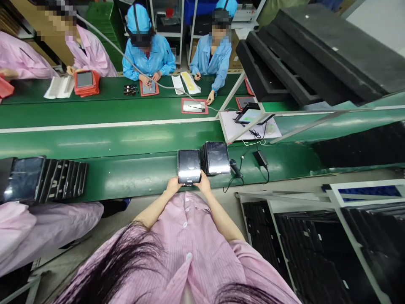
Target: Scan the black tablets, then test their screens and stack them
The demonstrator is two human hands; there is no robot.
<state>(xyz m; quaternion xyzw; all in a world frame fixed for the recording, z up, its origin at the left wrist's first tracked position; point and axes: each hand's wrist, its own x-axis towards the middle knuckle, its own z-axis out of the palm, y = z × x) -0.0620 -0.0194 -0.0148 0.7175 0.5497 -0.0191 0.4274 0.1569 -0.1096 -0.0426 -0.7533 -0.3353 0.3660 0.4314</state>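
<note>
Directly before me is a glossy black tablet [189,162], with a small white label near its lower edge. My left hand [174,185] grips its lower left corner, thumb against the edge. At the lower right corner my right hand [203,183] has hold of it too. Whether more tablets lie beneath it I cannot tell. Close by on the right, a stack of similar black tablets [218,157] leans on the green bench [136,173], next to my right fingers. A black handheld scanner [235,168] with a cable lies just past that stack.
A row of black tablets [63,179] stands at the left. Right of me are a power adapter [260,158] and racks of black trays [310,245]. A metal frame [232,90] holds large black trays [316,55] overhead. Co-workers sit across the green line [126,110].
</note>
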